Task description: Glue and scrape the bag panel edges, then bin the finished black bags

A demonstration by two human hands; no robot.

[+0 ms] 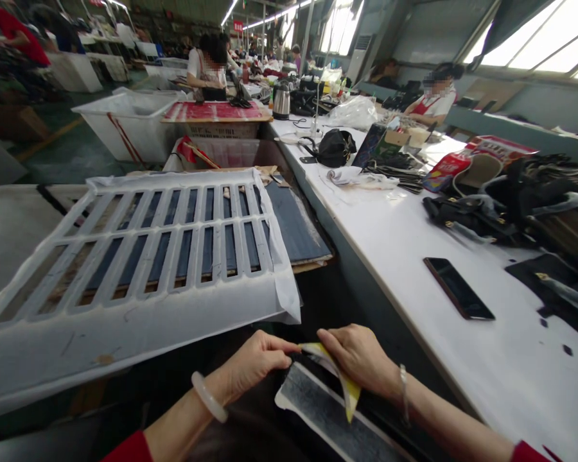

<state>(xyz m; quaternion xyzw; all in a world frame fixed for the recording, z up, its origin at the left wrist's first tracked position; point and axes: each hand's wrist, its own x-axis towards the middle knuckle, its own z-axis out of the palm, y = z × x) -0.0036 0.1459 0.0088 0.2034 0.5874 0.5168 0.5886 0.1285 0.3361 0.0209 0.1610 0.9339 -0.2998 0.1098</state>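
Note:
My left hand (253, 367) has its thumb and index finger closed at the edge of a black piece (296, 362) low in front of me, by one end of a yellow-and-white strip of paper (349, 388). My right hand (361, 359) is closed around that strip, and its pointed lower end hangs below my palm. Under the strip lies a long grey panel (318, 398) with pale edges, on the black material. What my left fingertips pinch is partly hidden.
A white slotted rack (192, 298) lies to the left above dark blue boards (293, 221). On the right runs a white table (356, 224) holding a phone (458, 289), black bag parts (491, 212) and a small black bag (334, 147). Several people work farther back beside a white bin (125, 122).

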